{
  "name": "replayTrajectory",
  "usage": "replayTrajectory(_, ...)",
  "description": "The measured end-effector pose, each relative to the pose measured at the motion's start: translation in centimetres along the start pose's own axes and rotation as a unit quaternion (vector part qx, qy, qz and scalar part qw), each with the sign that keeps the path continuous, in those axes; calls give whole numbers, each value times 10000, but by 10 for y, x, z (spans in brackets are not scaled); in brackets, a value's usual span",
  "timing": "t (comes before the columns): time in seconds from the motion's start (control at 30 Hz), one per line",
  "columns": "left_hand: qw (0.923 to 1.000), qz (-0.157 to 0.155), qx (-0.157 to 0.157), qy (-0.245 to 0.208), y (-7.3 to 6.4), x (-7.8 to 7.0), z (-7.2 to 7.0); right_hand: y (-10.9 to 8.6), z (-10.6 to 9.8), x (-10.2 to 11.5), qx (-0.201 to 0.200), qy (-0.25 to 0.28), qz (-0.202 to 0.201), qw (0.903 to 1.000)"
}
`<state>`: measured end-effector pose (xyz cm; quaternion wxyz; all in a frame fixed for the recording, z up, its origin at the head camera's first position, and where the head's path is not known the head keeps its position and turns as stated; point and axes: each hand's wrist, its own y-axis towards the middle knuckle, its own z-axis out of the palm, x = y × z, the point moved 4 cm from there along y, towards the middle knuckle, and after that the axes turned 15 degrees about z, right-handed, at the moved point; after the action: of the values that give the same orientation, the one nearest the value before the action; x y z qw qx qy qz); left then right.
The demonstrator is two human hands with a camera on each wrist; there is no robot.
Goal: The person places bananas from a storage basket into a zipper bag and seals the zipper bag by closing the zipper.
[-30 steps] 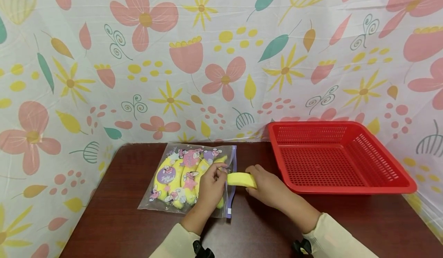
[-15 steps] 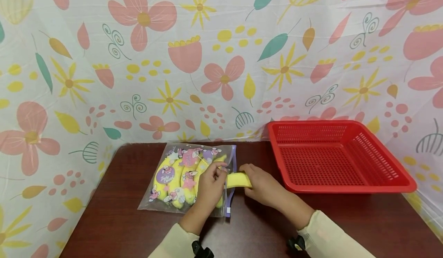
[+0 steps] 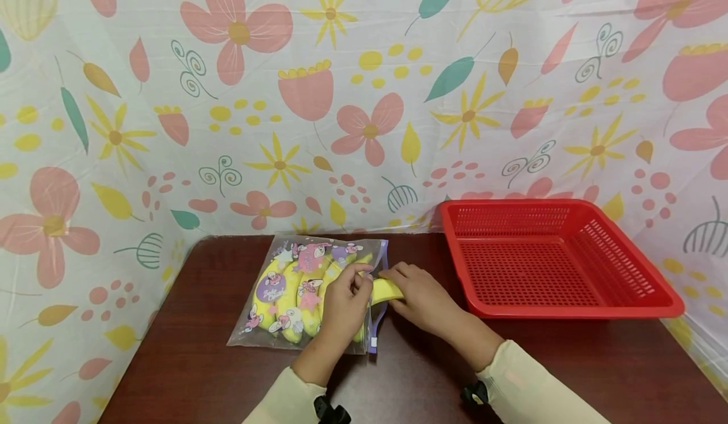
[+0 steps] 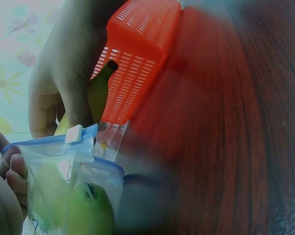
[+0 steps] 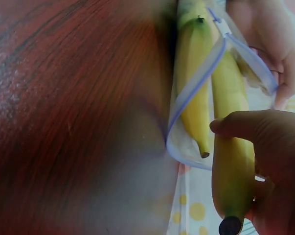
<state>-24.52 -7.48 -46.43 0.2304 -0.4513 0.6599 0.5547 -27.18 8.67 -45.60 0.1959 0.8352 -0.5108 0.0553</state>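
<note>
A clear zip bag [image 3: 274, 323] printed with cartoon figures lies on the table with several bananas [image 3: 291, 288] inside, side by side. My left hand [image 3: 344, 304] holds the bag by its open right end, fingers curled at the edge. My right hand [image 3: 423, 299] grips another banana [image 3: 387, 290], its far end inside the bag's mouth. The right wrist view shows this banana [image 5: 232, 171] between thumb and fingers, passing between the parted purple zip strips [image 5: 198, 83]. Another banana [image 5: 193, 73] lies in the bag alongside it. The white slider [image 4: 74, 133] sits at one end of the zip.
A red perforated plastic basket [image 3: 574, 312] stands to the right, close behind my right forearm. The dark wood table [image 3: 188, 373] meets a flower-printed cloth [image 3: 370, 177] at the back and sides. Each wrist wears a black strap device [image 3: 332, 410].
My right hand has moved left with its banana, and less of the banana shows outside the bag's mouth. The left hand has stayed on the bag's edge.
</note>
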Motion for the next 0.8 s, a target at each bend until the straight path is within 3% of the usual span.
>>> replayTrajectory(0.2,9999,60,22,80,1,-4,-1,5,6,5,-84,42,-96,9999)
replayTrajectory(0.57,9998,46,54,186,1,-9,-1,13,19,20,-808,-47,-1116,9905)
replayTrajectory(0.8,9996,84,-20,250,1,-10,-2,18,29,28,-1026,-88,-1038,9893)
